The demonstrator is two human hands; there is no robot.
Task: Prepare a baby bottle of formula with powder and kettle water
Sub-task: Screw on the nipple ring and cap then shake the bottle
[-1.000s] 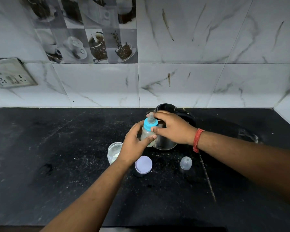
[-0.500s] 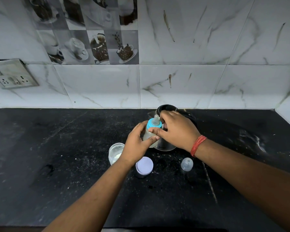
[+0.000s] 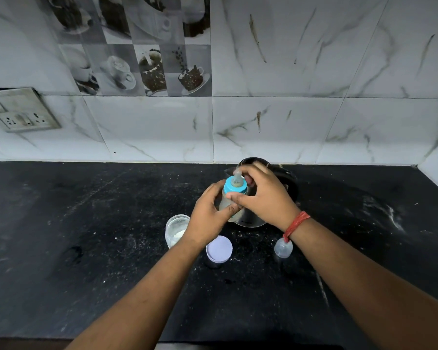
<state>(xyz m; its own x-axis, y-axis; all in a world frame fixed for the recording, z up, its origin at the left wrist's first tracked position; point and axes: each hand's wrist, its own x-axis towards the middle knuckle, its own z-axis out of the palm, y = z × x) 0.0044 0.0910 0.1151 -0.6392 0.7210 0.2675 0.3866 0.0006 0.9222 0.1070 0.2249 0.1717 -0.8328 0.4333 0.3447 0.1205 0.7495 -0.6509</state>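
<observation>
L hand [image 3: 208,218] grip closed round bottle [image 3: 230,202] body, held above surface [image 3: 86,248] just in front of kettle [image 3: 268,198], R hand [image 3: 263,195] fingers pinching blue collar [image 3: 235,186]: prob. screwing top on; keep bottle upright, turn w/o cross-threading, check seal.

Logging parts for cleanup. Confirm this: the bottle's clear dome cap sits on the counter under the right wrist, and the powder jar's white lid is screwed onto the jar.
One error: the white lid is off, lying on the counter beside the open powder jar, as the head view shows. The clear dome cap does sit under the right wrist.
</observation>
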